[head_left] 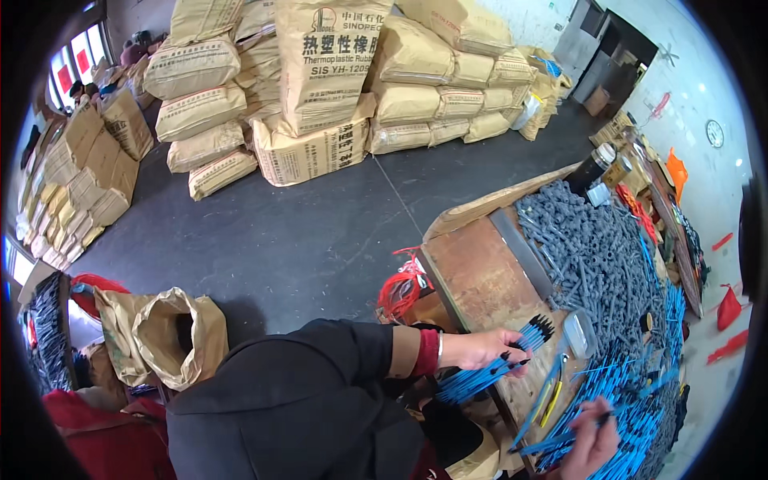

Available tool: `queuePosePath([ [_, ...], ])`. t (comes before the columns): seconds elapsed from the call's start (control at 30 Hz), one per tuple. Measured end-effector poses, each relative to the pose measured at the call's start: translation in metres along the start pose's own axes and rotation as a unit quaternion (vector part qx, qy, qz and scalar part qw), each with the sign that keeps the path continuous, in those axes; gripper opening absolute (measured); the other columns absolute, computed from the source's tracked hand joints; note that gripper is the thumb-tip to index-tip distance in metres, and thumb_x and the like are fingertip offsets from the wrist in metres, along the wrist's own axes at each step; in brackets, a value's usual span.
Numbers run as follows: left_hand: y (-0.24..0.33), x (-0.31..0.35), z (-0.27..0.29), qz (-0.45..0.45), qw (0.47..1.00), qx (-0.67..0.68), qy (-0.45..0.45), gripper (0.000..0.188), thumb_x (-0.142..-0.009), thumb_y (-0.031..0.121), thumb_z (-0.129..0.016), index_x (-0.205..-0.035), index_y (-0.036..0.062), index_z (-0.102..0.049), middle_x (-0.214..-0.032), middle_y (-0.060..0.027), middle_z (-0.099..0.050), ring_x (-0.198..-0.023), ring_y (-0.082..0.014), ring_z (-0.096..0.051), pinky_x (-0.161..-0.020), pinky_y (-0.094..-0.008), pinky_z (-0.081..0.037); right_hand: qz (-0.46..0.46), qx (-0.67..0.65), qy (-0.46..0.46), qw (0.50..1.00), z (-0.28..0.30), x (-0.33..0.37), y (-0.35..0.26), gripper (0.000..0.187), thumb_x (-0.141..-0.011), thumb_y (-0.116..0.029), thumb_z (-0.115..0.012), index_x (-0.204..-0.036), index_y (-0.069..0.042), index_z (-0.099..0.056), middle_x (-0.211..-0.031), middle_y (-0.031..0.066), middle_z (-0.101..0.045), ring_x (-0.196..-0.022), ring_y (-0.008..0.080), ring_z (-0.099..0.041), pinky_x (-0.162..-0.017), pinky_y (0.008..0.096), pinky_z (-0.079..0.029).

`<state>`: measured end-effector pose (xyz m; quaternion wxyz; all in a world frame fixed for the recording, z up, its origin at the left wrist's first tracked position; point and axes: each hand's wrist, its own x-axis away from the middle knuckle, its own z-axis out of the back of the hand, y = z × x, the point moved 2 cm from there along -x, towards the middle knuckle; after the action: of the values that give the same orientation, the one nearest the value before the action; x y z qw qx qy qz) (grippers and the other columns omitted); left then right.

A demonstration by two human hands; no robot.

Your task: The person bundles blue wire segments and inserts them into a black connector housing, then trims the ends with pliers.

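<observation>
head view: left fisheye of a worn pair | from head height, facing down and ahead | dark jacket nearest; left hand and right hand close, lower right | bench fills right side | stacked sacks far, along top

White light glares through windows, upper left; elsewhere it is even, with a soft shadow on the floor. Straight edges bend toward the black rim; the right hand is slightly blurred.

Black-tipped blue rods, bundled aslant in left hand; loose rods nearby
</observation>
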<state>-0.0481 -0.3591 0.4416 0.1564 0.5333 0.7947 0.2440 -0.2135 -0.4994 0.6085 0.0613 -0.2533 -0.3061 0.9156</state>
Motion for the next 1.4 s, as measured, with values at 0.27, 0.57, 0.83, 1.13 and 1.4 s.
queuePosePath([
  [0.27, 0.001, 0.012, -0.027, -0.049, 0.985, -0.126, -0.111, 0.032, -0.082, -0.004, -0.057, -0.113, 0.0023, -0.053, -0.103, -0.0091, -0.063, -0.095, -0.019, -0.06, -0.083, -0.0315, -0.049, -0.001, 0.022, -0.031, 0.999, -0.091, 0.031, 0.001, 0.02, -0.088, -0.008, -0.055, -0.108, -0.005, -0.06, -0.074, 0.0208, -0.062, -0.061, 0.0373, -0.061, -0.05, 0.0394, -0.047],
  [0.57, -0.007, 0.007, -0.009, -0.081, 0.99, -0.113, -0.025, 0.035, -0.079, -0.007, -0.061, -0.11, 0.0058, -0.052, -0.089, -0.0054, -0.06, -0.083, -0.0161, -0.06, -0.076, -0.0282, -0.049, -0.086, 0.12, -0.005, 0.989, -0.106, 0.043, 0.018, 0.015, -0.085, -0.012, -0.058, -0.081, -0.002, -0.046, -0.059, 0.0195, -0.055, -0.054, 0.0387, -0.056, -0.047, 0.0473, -0.043],
  [0.83, -0.004, 0.007, -0.042, -0.007, 0.988, -0.152, -0.039, 0.03, -0.081, 0.002, -0.064, -0.109, 0.0044, -0.053, -0.083, -0.0081, -0.062, -0.076, -0.0188, -0.06, -0.074, -0.0296, -0.049, -0.102, 0.077, -0.025, 0.991, -0.103, 0.059, 0.032, 0.02, -0.085, -0.018, -0.06, -0.091, -0.001, -0.052, -0.065, 0.0181, -0.059, -0.06, 0.0372, -0.06, -0.053, 0.0451, -0.047],
  [1.13, 0.003, 0.017, -0.039, 0.065, 0.982, -0.151, -0.094, 0.026, -0.085, 0.005, -0.06, -0.11, 0.0023, -0.054, -0.09, -0.0105, -0.065, -0.082, -0.019, -0.062, -0.076, -0.0302, -0.049, -0.228, 0.293, 0.179, 0.911, 0.011, 0.019, 0.146, 0.02, -0.084, -0.021, -0.06, -0.098, -0.008, -0.065, -0.08, 0.0185, -0.065, -0.074, 0.0305, -0.066, -0.065, 0.0386, -0.051],
  [1.4, -0.003, 0.002, -0.032, -0.029, 0.965, -0.262, -0.014, 0.018, -0.09, 0.011, -0.058, -0.106, 0.0026, -0.058, -0.087, -0.0082, -0.064, -0.082, -0.017, -0.062, -0.076, -0.0297, -0.048, -0.337, 0.518, 0.051, 0.784, 0.024, -0.043, 0.23, 0.019, -0.083, -0.011, -0.048, -0.082, -0.006, -0.066, -0.089, 0.0149, -0.067, -0.08, 0.0358, -0.064, -0.067, 0.0461, -0.052],
])
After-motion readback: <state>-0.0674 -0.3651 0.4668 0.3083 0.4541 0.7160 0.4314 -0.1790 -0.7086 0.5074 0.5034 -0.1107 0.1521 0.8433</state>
